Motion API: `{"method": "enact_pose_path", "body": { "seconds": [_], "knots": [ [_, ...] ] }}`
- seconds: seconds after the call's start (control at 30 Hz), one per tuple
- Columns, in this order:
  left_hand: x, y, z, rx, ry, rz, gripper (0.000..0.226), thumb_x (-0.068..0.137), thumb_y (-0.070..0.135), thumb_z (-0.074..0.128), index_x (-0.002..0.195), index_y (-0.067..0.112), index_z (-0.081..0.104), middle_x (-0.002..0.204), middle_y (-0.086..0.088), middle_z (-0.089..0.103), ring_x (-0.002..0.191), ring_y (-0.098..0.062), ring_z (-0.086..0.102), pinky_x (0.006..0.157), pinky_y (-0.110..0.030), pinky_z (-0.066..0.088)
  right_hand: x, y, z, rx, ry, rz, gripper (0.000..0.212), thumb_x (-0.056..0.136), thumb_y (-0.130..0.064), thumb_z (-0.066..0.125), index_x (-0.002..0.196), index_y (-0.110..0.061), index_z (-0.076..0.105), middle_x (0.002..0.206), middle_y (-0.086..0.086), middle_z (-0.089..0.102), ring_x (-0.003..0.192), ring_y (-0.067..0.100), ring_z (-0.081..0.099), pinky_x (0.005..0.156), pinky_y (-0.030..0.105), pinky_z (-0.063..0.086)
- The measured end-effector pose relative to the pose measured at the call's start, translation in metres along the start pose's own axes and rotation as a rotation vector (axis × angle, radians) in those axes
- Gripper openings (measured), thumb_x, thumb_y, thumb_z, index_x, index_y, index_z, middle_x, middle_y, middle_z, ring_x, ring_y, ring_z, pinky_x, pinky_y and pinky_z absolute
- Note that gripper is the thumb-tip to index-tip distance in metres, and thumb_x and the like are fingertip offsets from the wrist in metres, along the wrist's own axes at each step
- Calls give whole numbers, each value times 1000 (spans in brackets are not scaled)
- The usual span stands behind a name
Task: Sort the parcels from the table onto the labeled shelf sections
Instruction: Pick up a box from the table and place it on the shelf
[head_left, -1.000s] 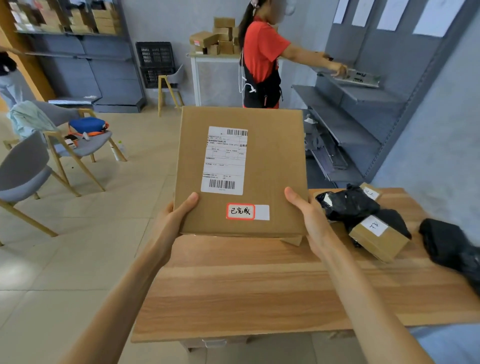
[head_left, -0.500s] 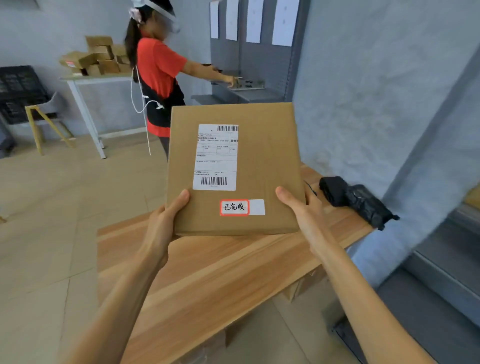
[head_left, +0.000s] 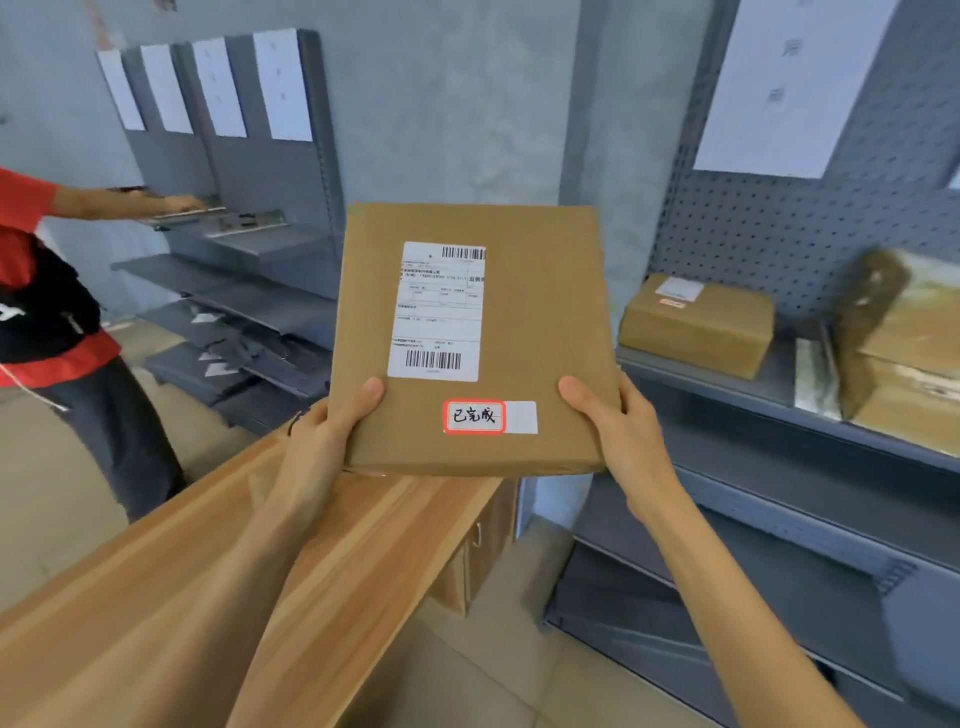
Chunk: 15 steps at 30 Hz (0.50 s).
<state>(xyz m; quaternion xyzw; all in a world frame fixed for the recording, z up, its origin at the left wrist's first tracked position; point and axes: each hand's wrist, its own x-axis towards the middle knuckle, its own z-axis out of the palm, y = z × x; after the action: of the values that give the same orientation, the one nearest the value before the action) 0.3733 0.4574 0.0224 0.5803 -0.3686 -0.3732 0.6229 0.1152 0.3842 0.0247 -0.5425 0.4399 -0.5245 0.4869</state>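
I grip the flat cardboard parcel (head_left: 498, 332) by its near corners, left hand (head_left: 322, 441) and right hand (head_left: 618, 436), above the table (head_left: 260, 545) edge. It looks stiff, light; two-sided hold suits it.

Brown parcel (head_left: 530, 312), white barcoded label (head_left: 439, 312), red-bordered sticker (head_left: 474, 416).

I see a matt brown cardboard parcel (head_left: 470, 338) bearing a smooth white paper label (head_left: 437, 312). The table (head_left: 171, 587) lower left looks like smooth wood-grain laminate. The shelf (head_left: 769, 415) at right is matt grey painted metal.
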Motion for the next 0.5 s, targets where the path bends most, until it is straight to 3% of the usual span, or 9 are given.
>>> {"method": "enact_pose_path", "body": {
  "seconds": [0.1, 0.17, 0.27, 0.33, 0.43, 0.5],
  "knots": [
    [15, -2, 42, -13, -73, -34, 38, 77, 49, 69, 101, 20, 67, 88, 7, 75, 72, -5, 71, 53, -17, 52, 3, -5, -38, -22, 85, 9, 56, 67, -56, 76, 118, -37, 61, 107, -15, 70, 95, 4, 67, 81, 27, 52],
    [26, -3, 68, -1, -117, -60, 45, 77, 50, 69, 108, 17, 67, 90, 5, 75, 76, -10, 71, 59, -24, 53, 6, -7, -60, -32, 123, 11, 44, 74, -51, 76, 113, -40, 61, 106, -16, 70, 94, 3, 67, 79, 25, 51],
    [43, -2, 108, 12, -190, -85, 63, 71, 58, 70, 120, 19, 62, 102, 2, 72, 90, -18, 69, 72, -33, 54, 18, -10, -90, -49, 185, 30, 43, 76, -52, 74, 114, -40, 59, 110, -15, 69, 98, 7, 66, 84, 29, 51],
    [54, 4, 135, 32, -239, -70, 59, 70, 59, 69, 114, 21, 62, 94, 8, 73, 85, -11, 70, 66, -28, 52, 30, -11, -107, -54, 222, 39, 37, 76, -53, 72, 109, -42, 59, 111, -14, 68, 100, 8, 65, 83, 30, 51],
    [76, 14, 175, 66, -236, -68, 35, 74, 56, 69, 91, 27, 59, 69, 16, 71, 64, -3, 68, 49, -20, 49, 52, -16, -131, -60, 271, 39, 31, 77, -55, 70, 103, -43, 57, 108, -15, 67, 97, 7, 64, 74, 26, 49],
    [93, 21, 203, 81, -276, -90, 45, 73, 59, 68, 101, 26, 61, 88, 7, 72, 79, -13, 69, 54, -24, 52, 70, -21, -149, -57, 308, 31, 31, 77, -55, 70, 101, -42, 56, 106, -16, 67, 93, 4, 64, 68, 23, 47]
  ]
}}
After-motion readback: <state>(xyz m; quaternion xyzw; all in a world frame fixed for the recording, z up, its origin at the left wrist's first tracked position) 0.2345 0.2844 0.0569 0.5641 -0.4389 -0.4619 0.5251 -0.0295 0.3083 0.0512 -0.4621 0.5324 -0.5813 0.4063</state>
